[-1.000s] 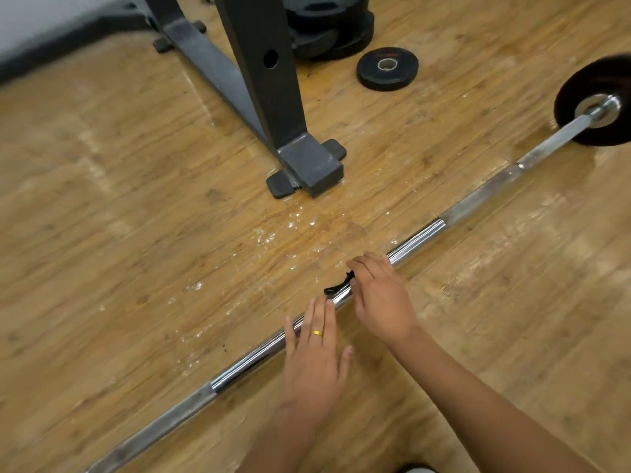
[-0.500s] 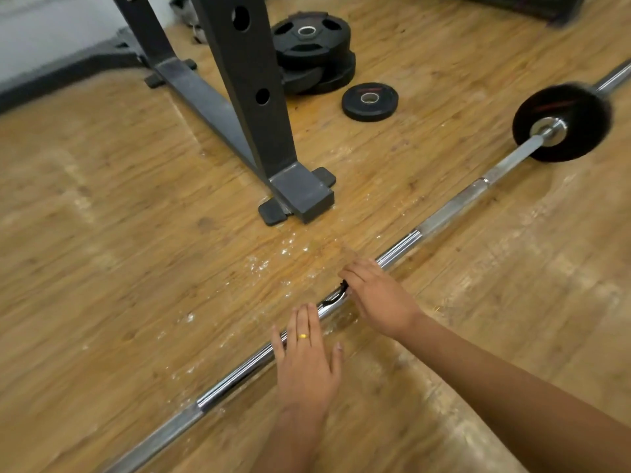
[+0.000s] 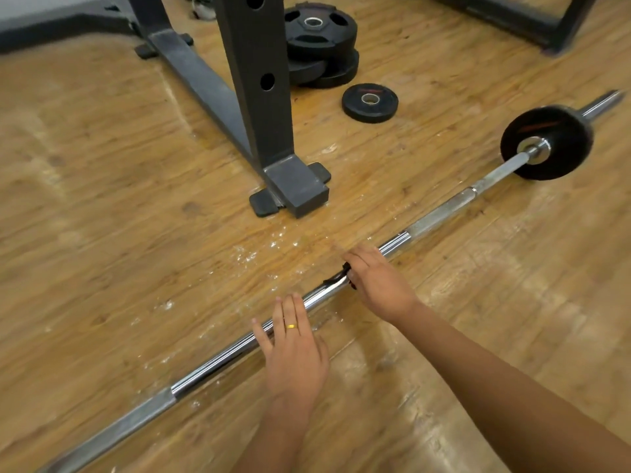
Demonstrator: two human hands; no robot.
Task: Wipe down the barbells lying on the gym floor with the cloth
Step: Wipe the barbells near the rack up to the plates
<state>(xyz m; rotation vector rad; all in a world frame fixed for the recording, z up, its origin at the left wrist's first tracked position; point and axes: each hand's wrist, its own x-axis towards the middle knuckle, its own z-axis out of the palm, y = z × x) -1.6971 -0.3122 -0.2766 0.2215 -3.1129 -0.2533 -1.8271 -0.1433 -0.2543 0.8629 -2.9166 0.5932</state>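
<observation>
Where your barbell lies: the barbell (image 3: pixel 222 360) rests slantwise on the wooden floor (image 3: pixel 102 199), from the lower left edge of view up to the right.
Bar surface: smooth mirror chrome along the middle, with dull grey knurled bands on either side; a round black end plate (image 3: pixel 553 124) sits on the right end, and a short bare stub shows beyond it.
Cloth: your cloth (image 3: pixel 336 279) is small and black; only a crumpled edge shows, poking out to the left of your right hand, against the shaft.
Right hand: your right hand (image 3: pixel 379 285) has its fingers (image 3: pixel 358 259) curled over the bar, gripping the cloth against it.
Left hand: your left hand (image 3: pixel 295 356) lies flat across the bar, just left of the right, fingers straight and holding nothing; a gold ring (image 3: pixel 291 326) circles one finger.
Floor: yellowish grained planks, glossy in patches, with white flecks (image 3: pixel 273 244) on the bar's far side.
Edges: a dark grey square-tube rack upright (image 3: pixel 259 97) with round holes stands near the bar, its block foot (image 3: pixel 293 189) apart from it.
Room: bare shaft runs left from your left hand to the edge of view, and right from your right hand to the end plate.
Farther off: a small loose plate (image 3: pixel 370 110) lies flat; a stack of plates (image 3: pixel 321 39) sits behind the upright.
</observation>
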